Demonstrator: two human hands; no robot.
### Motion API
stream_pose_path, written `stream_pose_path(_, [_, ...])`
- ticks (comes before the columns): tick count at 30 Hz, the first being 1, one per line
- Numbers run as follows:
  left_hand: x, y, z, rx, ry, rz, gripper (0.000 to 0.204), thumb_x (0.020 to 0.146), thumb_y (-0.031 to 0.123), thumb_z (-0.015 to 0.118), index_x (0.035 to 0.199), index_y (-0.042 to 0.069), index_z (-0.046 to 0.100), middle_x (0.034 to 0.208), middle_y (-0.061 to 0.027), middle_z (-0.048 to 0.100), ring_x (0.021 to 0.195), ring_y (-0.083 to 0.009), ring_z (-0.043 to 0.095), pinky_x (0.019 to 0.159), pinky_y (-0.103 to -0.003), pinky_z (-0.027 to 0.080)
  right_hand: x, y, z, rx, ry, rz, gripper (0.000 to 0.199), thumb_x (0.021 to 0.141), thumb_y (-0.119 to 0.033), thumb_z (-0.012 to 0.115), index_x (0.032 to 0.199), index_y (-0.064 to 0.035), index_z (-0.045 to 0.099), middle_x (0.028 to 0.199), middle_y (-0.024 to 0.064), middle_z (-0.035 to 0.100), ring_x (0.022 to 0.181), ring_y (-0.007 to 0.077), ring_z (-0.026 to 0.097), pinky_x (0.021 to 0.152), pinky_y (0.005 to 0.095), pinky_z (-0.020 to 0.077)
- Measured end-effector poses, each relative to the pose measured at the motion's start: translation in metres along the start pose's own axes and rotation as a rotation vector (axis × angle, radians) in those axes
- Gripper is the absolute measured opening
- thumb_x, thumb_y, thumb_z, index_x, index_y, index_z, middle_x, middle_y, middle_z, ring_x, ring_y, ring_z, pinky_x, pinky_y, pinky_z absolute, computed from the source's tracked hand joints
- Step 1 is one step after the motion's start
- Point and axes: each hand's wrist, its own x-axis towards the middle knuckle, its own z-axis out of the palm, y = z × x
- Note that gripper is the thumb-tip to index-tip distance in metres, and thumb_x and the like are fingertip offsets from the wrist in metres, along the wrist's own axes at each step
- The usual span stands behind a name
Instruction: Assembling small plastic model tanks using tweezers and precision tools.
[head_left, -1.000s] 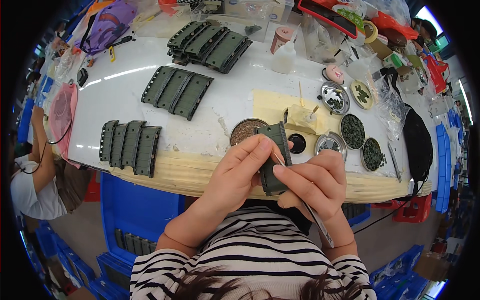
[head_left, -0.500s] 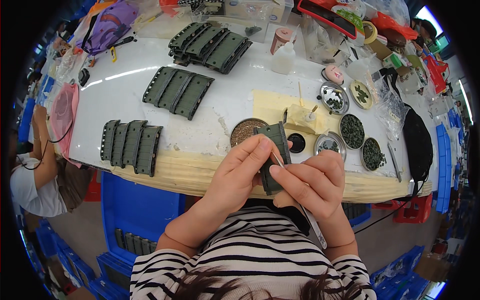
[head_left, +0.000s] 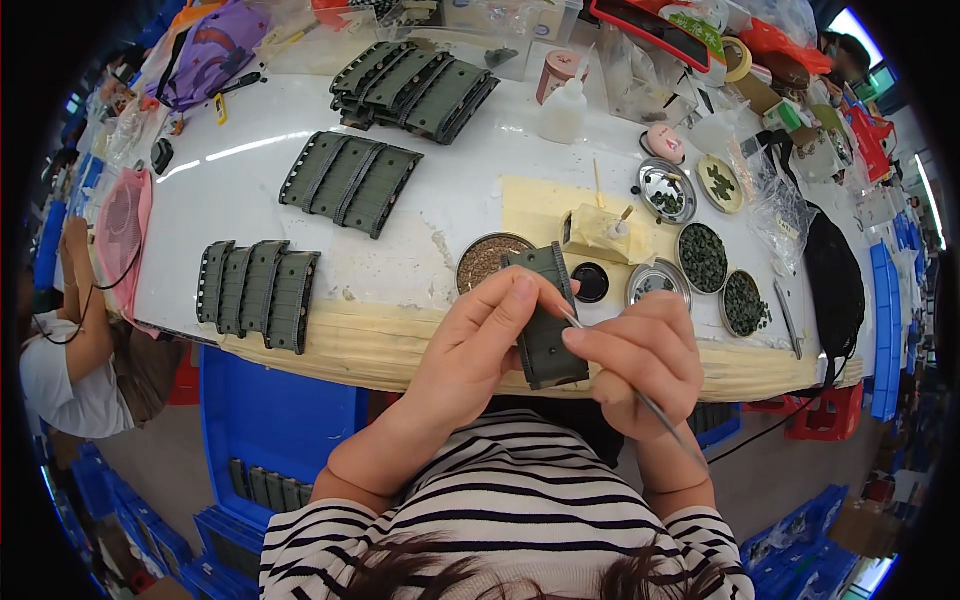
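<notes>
Dark green panel (head_left: pixel 550 360) is held up in the left hand (head_left: pixel 488 325), over the near edge of the table (head_left: pixel 385 280) as seen from the head. Left fingers clamped on its left side, thumb uppermost. Long axis of panel runs roughly away from the wearer, far end leaning slightly left. Right hand (head_left: pixel 648 360) lies just right of the panel; its fingers are pinched together on a slim metal tool (head_left: pixel 672 430). Key relation: tool slants across the panel's axis, working end up and left over the panel face near the left fingertips, rear end down and right toward the right wrist. Both hands close to the panel; left is nearer, being in contact. Tip contact with the surface: cannot tell. Beyond the panel: dish of brown granules (head_left: pixel 485 262) to the left, small black pot (head_left: pixel 591 283) to the right.
</notes>
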Motion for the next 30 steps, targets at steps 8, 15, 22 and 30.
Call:
stream_pose_path(8, [-0.002, 0.009, -0.002, -0.132, 0.163, 0.152, 0.074, 0.086, -0.008, 0.052, 0.146, 0.018, 0.016, 0.130, -0.0173, 0.047, 0.114, -0.0317, 0.056, 0.090, -0.043, 0.053, -0.027, 0.029, 0.004, 0.147, 0.055, 0.577, 0.012, 0.088, -0.008, 0.058, 0.087, -0.0017, 0.069, 0.069, 0.0063, 0.061, 0.064, 0.0189, 0.051, 0.062, 0.0294, 0.0389])
stream_pose_path(15, [-0.002, 0.009, -0.010, -0.350, 0.206, 0.098, 0.051, 0.087, -0.004, 0.054, 0.132, 0.013, 0.037, 0.123, -0.0140, 0.052, 0.117, -0.0276, 0.055, 0.090, -0.041, 0.054, -0.027, 0.033, 0.011, 0.041, 0.020, 0.524, 0.010, 0.088, -0.007, 0.060, 0.085, -0.0019, 0.067, 0.071, 0.0077, 0.060, 0.063, 0.0231, 0.050, 0.060, 0.0327, 0.0383])
stream_pose_path(22, [-0.003, 0.011, -0.006, -0.336, 0.245, 0.120, 0.056, 0.091, 0.003, 0.053, 0.141, 0.012, 0.031, 0.125, -0.0145, 0.054, 0.113, -0.0220, 0.057, 0.096, -0.038, 0.050, -0.027, 0.032, 0.010, 0.042, 0.023, 0.504, 0.010, 0.088, -0.007, 0.060, 0.085, -0.0015, 0.068, 0.071, 0.0077, 0.060, 0.063, 0.0220, 0.049, 0.060, 0.0322, 0.0383])
stream_pose_path(30, [-0.003, 0.019, -0.001, -0.232, 0.277, 0.089, 0.048, 0.094, 0.013, 0.051, 0.139, 0.010, 0.034, 0.130, -0.0181, 0.051, 0.111, -0.0196, 0.058, 0.093, -0.033, 0.051, -0.011, 0.001, -0.015, 0.149, 0.129, 0.228, 0.017, 0.088, -0.015, 0.058, 0.087, -0.0016, 0.070, 0.075, 0.0082, 0.063, 0.068, 0.0210, 0.052, 0.067, 0.0328, 0.0427])
